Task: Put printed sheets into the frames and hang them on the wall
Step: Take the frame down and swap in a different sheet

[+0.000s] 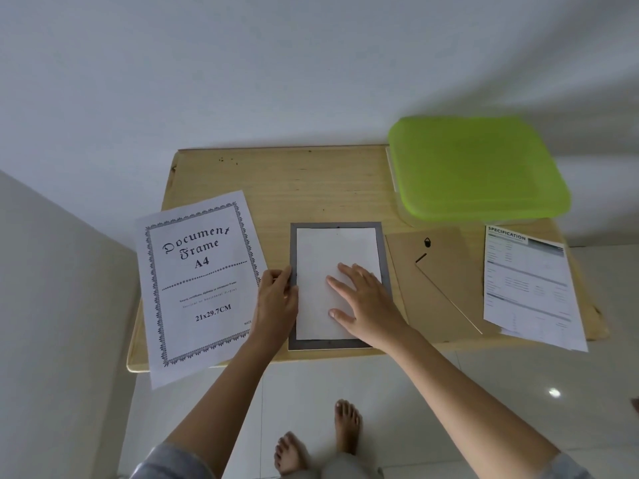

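right hand (363,299) flat, spread on sheet (321,267) | left hand (278,299) gripping frame (383,250) left edge

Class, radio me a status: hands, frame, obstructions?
Left hand steadies frame edge; right hand flat on sheet. Backing board off, lying beside. Nothing obstructing.

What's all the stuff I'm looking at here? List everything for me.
Table: one, light wood, against the white wall.
Frame: one, grey, face down at the table's front middle.
Blank sheet: one, white, lying inside the frame.
Insert sheet: one, white with black ornate border, left of the frame, overhanging the table edge.
Backing board: one, brown, right of the frame.
Printed sheets: a few, white, far right.
Box lid: one, bright green, back right.
Left hand: on the frame's left edge.
Right hand: flat on the blank sheet.
Feet: two, bare, on the floor.
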